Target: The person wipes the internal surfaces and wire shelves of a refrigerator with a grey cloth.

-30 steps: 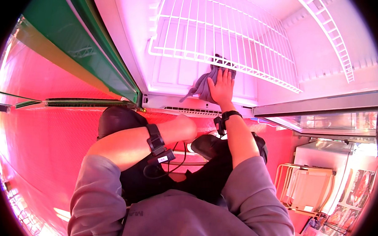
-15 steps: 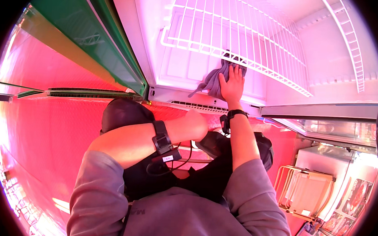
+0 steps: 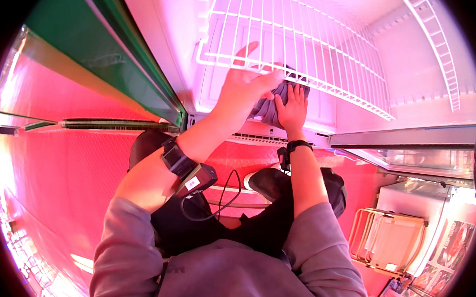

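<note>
The person's right hand [image 3: 292, 106] lies flat, fingers extended and together, pressed on a grey cloth [image 3: 269, 108] against the white inner floor of an open refrigerator compartment [image 3: 325, 107]. The hand is open; it presses the cloth rather than clutching it. The cloth sits bunched just under the front edge of a white wire shelf [image 3: 306, 40], between the two hands.

The left hand [image 3: 240, 87] is raised beside the right one, thumb extended toward the cloth and touching its upper edge, fingers reaching up to the front bar of the wire shelf. Whether those fingers close around the bar cannot be told (the index finger is seen behind the wires).

Each wrist carries a dark band: the left band [image 3: 175, 157] has a small black device [image 3: 197, 179] with a cable running off it; the right band [image 3: 296, 147] sits just below the hand. Both grey sleeves are pushed up the forearms.

A green door edge [image 3: 114, 53] stands at the left of the compartment. The floor [image 3: 72, 178] appears red. A tan folding chair [image 3: 388, 242] stands at lower right, well apart from the hands.
</note>
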